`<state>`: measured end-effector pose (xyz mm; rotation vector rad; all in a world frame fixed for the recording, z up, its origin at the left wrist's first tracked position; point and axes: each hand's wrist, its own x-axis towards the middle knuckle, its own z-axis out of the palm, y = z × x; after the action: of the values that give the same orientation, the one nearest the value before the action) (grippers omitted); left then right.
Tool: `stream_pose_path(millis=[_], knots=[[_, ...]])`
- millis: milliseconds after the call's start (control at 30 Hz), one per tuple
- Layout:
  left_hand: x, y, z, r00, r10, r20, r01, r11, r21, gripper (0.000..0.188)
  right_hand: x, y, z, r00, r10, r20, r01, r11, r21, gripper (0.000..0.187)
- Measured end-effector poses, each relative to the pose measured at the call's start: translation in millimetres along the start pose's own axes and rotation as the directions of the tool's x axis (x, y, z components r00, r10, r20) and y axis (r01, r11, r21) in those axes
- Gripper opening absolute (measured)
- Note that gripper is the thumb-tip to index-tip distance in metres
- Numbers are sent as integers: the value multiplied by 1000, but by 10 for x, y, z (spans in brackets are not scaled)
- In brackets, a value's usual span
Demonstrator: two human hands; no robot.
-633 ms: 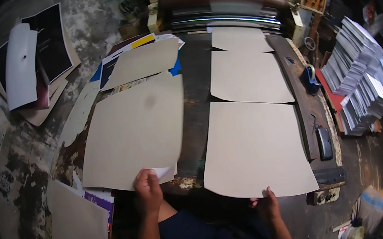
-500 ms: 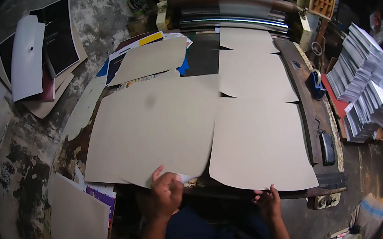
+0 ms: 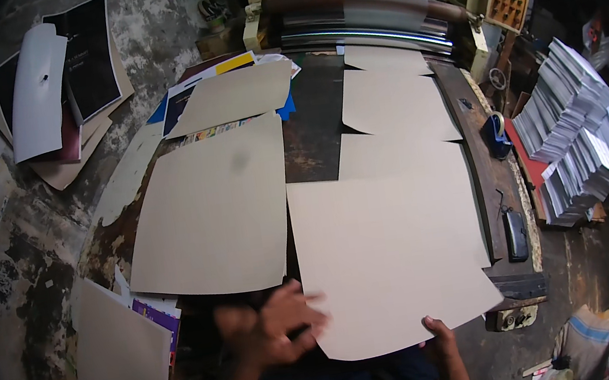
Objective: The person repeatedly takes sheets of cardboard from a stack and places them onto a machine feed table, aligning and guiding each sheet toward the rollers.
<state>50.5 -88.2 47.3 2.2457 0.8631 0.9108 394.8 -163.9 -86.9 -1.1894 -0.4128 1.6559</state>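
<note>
A large beige cardboard sheet (image 3: 391,263) lies at the near end of an overlapping row of sheets, its near edge jutting past the table front. My right hand (image 3: 439,335) grips that edge near its right corner, thumb on top and fingers beneath. My left hand (image 3: 284,323), blurred, has its fingers stretched out beside the sheet's left edge; whether it touches is unclear. Left of it lies another large beige sheet (image 3: 207,210). The other overlapped sheets (image 3: 396,97) lead away to the metal rollers (image 3: 368,34) of a machine.
A smaller beige sheet (image 3: 235,98) lies on coloured prints at the back left. A tape dispenser (image 3: 497,135) and a dark case (image 3: 516,235) sit along the right rail. Paper stacks (image 3: 566,105) stand farther right. More board (image 3: 122,356) is at the near left.
A beige sheet has come across from the left to the near end of the row. The row has moved away toward the rollers. My right hand has closed on the near edge.
</note>
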Motion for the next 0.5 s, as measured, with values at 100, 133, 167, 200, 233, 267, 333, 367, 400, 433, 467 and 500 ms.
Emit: stream_pose_path(millis=[100, 133, 167, 200, 233, 267, 333, 367, 400, 433, 467, 500], knots=[[40, -211, -211, 963, -121, -239, 190, 938, 290, 34, -140, 111, -58, 987, 15, -160, -14, 1000, 8, 34], [-15, -298, -275, 963, -127, -237, 195, 937, 290, 34, -180, 122, -24, 987, 21, -160, -20, 1000, 9, 34], [-89, -434, -314, 945, -200, -259, 262, 937, 232, 39, -237, 126, 17, 984, 38, -175, -38, 999, 8, 34], [-147, -532, -337, 921, -275, -275, 328, 929, 169, 44, -294, 139, 33, 979, 59, -194, -59, 998, 5, 34], [-192, -623, -360, 919, -288, -268, 339, 926, 165, 44, -299, 169, 16, 977, 72, -199, -72, 997, 6, 34], [-197, -663, -362, 899, -329, -289, 369, 925, 94, 42, -329, 215, -44, 979, 66, -193, -70, 997, -16, 35], [-204, -725, -362, 870, -386, -308, 408, 913, 9, 38, -408, 309, -142, 976, 81, -201, -91, 995, -40, 36], [-199, -717, -372, 863, -403, -304, 424, 906, 4, 38, -416, 331, -166, 981, 73, -181, -81, 996, -41, 36], [-186, -739, -363, 855, -421, -301, 425, 903, -58, 36, -418, 338, -172, 985, 59, -163, -67, 997, -41, 37], [-177, -748, -354, 847, -439, -300, 424, 898, -119, 35, -439, 341, -166, 983, 71, -168, -79, 996, -43, 37], [-168, -725, -351, 846, -450, -287, 426, 893, -143, 33, -470, 336, -144, 983, 69, -170, -75, 997, -25, 37], [-166, -726, -348, 843, -455, -286, 431, 891, -145, 33, -483, 335, -125, 983, 63, -171, -65, 998, -5, 37]])
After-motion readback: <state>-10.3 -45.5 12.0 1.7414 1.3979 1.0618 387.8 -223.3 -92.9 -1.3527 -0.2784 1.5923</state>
